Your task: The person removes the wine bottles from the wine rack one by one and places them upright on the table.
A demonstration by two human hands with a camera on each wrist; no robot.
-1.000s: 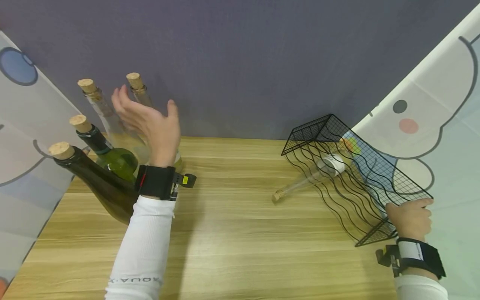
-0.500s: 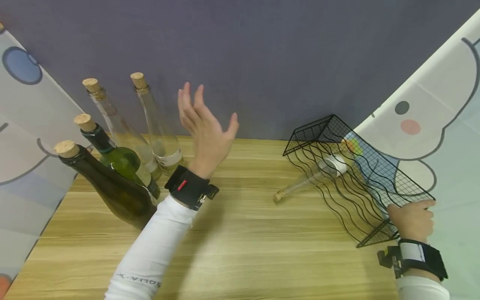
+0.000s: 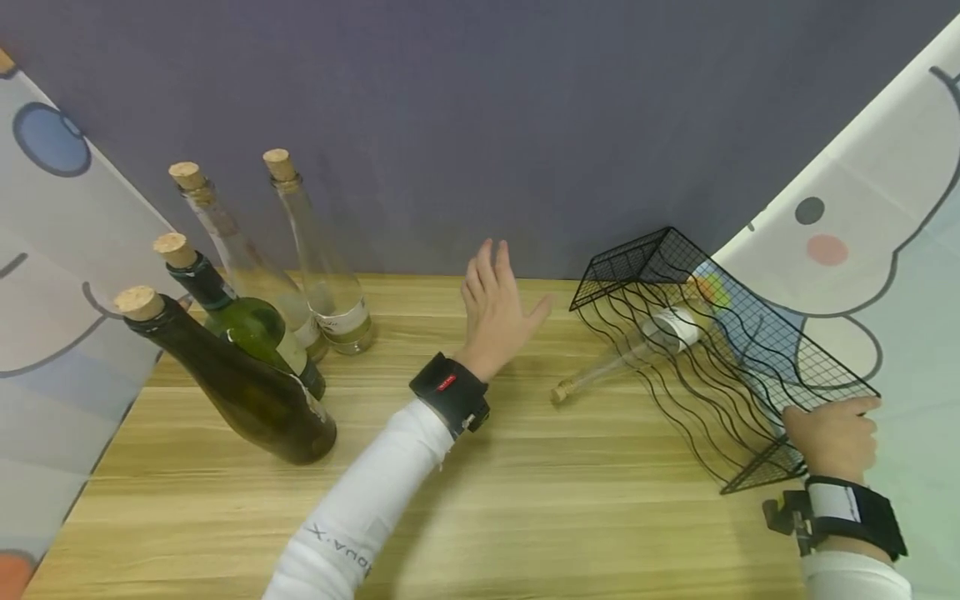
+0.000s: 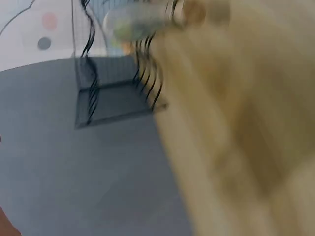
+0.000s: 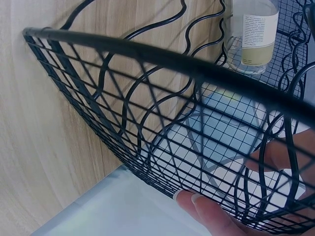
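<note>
My left hand [image 3: 495, 308] hovers over the middle of the wooden table, fingers extended and thumb spread, holding nothing. To its right, a black wire wine rack [image 3: 750, 307] leans at a slant. One clear corked bottle [image 3: 673, 328] lies in the rack, its cork pointing toward the left hand. With curled fingers my right hand [image 3: 832, 437] grips the rack's near right corner. In the right wrist view, the fingertips [image 5: 211, 211] and thumb hold the mesh end panel [image 5: 162, 115] from both sides. The left wrist view is blurred; only the rack and bottle can be made out.
Several corked bottles stand upright at the left: a dark bottle [image 3: 247, 396], a green bottle [image 3: 255, 329], and two clear bottles, one of them [image 3: 337, 300] nearest the middle. A grey panel [image 3: 450, 125] closes off the back; patterned cloth [image 3: 847, 217] hangs at the sides.
The left hand has moved away from the standing bottles, rightward and down to the middle of the table, uncovering the clear bottles. The right hand keeps its grip on the rack.
</note>
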